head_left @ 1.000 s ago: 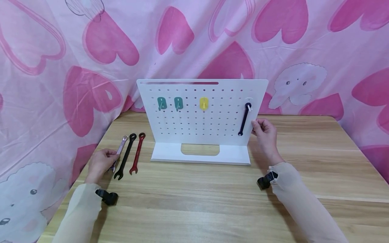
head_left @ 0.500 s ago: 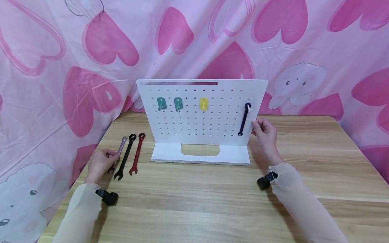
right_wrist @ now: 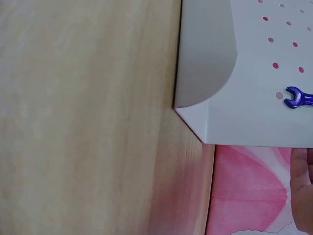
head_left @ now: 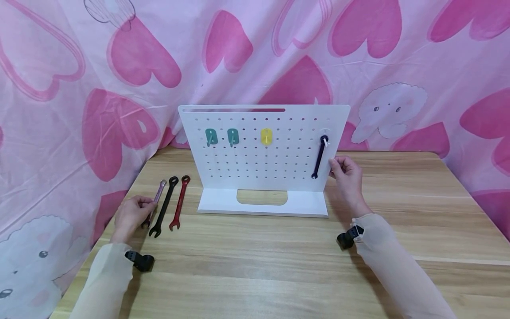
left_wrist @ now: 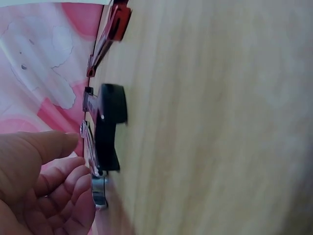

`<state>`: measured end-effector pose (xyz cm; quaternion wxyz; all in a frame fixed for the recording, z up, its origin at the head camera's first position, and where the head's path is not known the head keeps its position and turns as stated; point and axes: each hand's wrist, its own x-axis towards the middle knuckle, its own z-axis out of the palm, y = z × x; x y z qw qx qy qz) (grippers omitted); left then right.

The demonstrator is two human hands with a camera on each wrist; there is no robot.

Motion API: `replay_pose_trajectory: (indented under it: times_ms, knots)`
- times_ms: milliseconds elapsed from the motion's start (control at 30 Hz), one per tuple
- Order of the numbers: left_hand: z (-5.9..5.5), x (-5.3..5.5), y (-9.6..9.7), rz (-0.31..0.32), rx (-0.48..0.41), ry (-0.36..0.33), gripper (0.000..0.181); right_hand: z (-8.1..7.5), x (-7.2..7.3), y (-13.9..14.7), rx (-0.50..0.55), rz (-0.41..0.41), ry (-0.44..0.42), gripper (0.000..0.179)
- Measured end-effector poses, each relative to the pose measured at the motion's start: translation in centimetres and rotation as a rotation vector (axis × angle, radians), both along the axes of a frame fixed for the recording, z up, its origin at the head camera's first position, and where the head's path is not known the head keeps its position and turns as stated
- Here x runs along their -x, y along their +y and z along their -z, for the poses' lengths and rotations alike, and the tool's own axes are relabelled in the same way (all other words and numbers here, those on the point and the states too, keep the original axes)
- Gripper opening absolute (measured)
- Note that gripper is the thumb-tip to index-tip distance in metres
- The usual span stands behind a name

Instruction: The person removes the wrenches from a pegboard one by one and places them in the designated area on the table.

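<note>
My left hand (head_left: 131,217) pinches the small silvery combination wrench (head_left: 159,191) by its lower shank at the table's left. In the left wrist view its open end (left_wrist: 99,191) shows just beyond the curled fingers. To the right of it lie a longer black wrench (head_left: 163,206) and a red wrench (head_left: 180,204), roughly parallel. My right hand (head_left: 347,177) holds the right edge of the white pegboard (head_left: 263,184), thumb in front, other fingertips partly hidden. A dark blue wrench (head_left: 318,159) hangs by its ring end from a white hook near that edge.
Two green hooks (head_left: 233,136) and one yellow hook (head_left: 266,136) sit on the pegboard's upper part, nothing hanging from them. The board stands on its flat base (head_left: 219,204) on a wooden table (head_left: 247,266). A pink heart-patterned cloth (head_left: 159,44) hangs behind and at the left.
The silvery wrench has turned slightly in my left fingers; its lower end now looks darker than a second ago. Both hands stay in almost the same places, the right one still on the board's edge.
</note>
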<state>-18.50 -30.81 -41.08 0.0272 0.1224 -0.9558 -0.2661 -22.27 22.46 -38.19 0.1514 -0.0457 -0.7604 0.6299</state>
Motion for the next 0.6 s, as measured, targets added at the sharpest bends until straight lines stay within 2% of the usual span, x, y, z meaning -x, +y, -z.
replay_pose_trajectory:
  times_ms: [100,267,367,500,600]
  knots:
    - [-0.3,0.0,0.4,-0.025,0.017,0.084,0.032,0.7,0.5,0.3,-0.001,-0.004,0.004,0.030]
    - [-0.7,0.1,1.6,-0.018,-0.043,0.202,0.033,1.1,0.9,0.4,0.011,-0.001,0.019,0.032]
    - [-1.3,0.0,2.8,0.011,-0.142,0.249,0.032,1.3,1.0,0.4,0.012,0.004,0.022,0.034]
    - [-2.0,0.1,4.9,0.035,-0.271,0.265,0.033,1.4,0.9,0.4,0.006,0.007,0.030,0.034]
    - [-2.3,0.3,6.5,0.052,-0.334,0.285,0.032,1.3,0.8,0.3,0.006,0.008,0.037,0.033]
